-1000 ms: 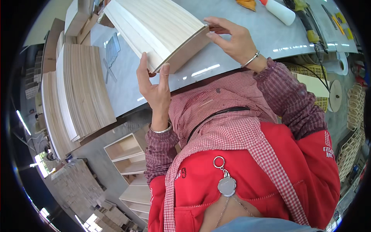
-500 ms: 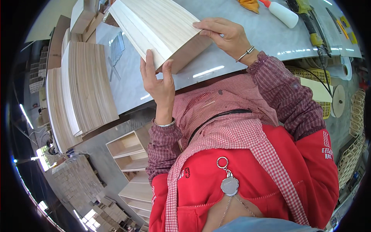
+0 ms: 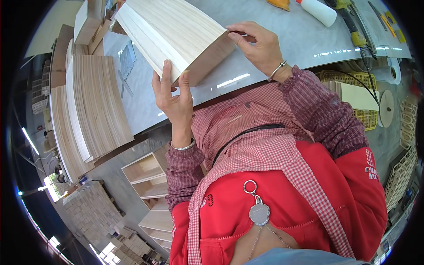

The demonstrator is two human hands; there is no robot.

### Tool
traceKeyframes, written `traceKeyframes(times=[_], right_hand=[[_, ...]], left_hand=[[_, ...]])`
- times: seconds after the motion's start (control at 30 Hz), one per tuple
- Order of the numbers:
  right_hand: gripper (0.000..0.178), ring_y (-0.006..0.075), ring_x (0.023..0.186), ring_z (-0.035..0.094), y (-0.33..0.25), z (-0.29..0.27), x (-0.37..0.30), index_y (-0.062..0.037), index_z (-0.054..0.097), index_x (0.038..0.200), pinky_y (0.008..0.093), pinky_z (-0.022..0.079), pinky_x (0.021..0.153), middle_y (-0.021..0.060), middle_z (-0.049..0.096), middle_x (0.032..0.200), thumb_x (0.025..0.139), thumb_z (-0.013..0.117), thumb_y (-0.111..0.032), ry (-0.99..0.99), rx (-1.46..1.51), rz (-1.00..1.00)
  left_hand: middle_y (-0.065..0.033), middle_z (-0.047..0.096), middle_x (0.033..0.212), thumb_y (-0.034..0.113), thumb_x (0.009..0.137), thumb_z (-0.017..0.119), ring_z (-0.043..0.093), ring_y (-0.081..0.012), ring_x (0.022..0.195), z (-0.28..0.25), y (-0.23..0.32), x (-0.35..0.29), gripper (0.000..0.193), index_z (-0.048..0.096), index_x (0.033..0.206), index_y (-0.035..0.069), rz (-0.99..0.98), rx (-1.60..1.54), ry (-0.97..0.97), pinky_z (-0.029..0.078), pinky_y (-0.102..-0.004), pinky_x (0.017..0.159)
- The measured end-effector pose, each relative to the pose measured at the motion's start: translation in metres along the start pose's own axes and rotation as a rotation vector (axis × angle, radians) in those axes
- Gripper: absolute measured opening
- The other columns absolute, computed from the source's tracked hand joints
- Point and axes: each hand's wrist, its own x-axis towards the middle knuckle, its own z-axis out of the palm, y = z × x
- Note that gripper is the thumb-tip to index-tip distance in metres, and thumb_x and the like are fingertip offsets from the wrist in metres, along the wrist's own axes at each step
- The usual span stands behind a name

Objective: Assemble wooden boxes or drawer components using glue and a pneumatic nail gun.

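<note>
A pale wooden box (image 3: pixel 176 33) with a smooth grained top rests on the grey glossy worktop, its near end turned toward me. My left hand (image 3: pixel 174 99) grips its near left corner, with fingers at the long side and the thumb against the end face. At the near right corner, my right hand (image 3: pixel 263 49) has its thumb and index finger closed on the edge. The underside of the box and its far end are out of sight.
Stacked wooden boards (image 3: pixel 95 97) stand left on the worktop (image 3: pixel 274 26), near thin metal strips (image 3: pixel 127 59). Across the right lie a white bottle (image 3: pixel 319 12), a yellow-green power tool (image 3: pixel 355 33) and an orange cloth (image 3: pixel 279 4). Wooden shelf units (image 3: pixel 145 174) stand below left.
The box and both hands have shifted slightly left in view. My right hand's fingers have drawn from lying over the corner into a pinch at its edge.
</note>
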Motion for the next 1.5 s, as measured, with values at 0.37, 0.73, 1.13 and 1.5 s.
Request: traceKeyframes(times=[0.37, 0.73, 1.13, 1.5], right_hand=[[0.014, 0.0124, 0.071, 0.061, -0.003, 0.0, -0.001, -0.002, 0.069, 0.093, 0.0195, 0.05, 0.065, 0.0025, 0.068, 0.094, 0.079, 0.065, -0.003, -0.033, -0.011, 0.005], [0.022, 0.0117, 0.082, 0.063, -0.004, -0.003, -0.006, -0.0019, 0.068, 0.102, 0.0177, 0.05, 0.076, 0.0032, 0.068, 0.101, 0.081, 0.064, 0.0, -0.094, 0.121, 0.177], [0.023, 0.0117, 0.087, 0.063, -0.002, -0.008, -0.005, -0.0022, 0.068, 0.104, 0.0182, 0.05, 0.083, 0.0052, 0.068, 0.103, 0.082, 0.063, 0.001, -0.158, 0.303, 0.383], [0.022, 0.0109, 0.079, 0.063, 0.006, -0.011, 0.0, -0.0034, 0.068, 0.103, 0.0186, 0.051, 0.076, 0.0034, 0.069, 0.102, 0.081, 0.066, -0.002, -0.179, 0.104, 0.129]], left_hand=[[-0.0152, 0.053, 0.11, 0.014, 0.08, 0.073, 0.052, -0.0174, 0.079, 0.0, -0.006, 0.002, 0.043, 0.061, 0.121, 0.01, 0.114, 0.097, 0.01, 0.047, -0.0253, 0.063], [-0.0189, 0.053, 0.109, 0.014, 0.08, 0.073, 0.053, -0.0235, 0.087, -0.003, -0.002, 0.005, 0.043, 0.061, 0.122, 0.01, 0.079, 0.123, -0.045, 0.05, -0.0283, 0.065], [-0.022, 0.053, 0.112, 0.014, 0.081, 0.073, 0.055, -0.0278, 0.095, -0.005, 0.0, 0.006, 0.043, 0.06, 0.122, 0.01, 0.069, 0.157, -0.082, 0.053, -0.0307, 0.067], [-0.0219, 0.053, 0.112, 0.015, 0.08, 0.073, 0.055, -0.0257, 0.093, -0.005, 0.0, 0.006, 0.043, 0.061, 0.121, 0.01, 0.054, 0.13, -0.082, 0.051, -0.0284, 0.063]])
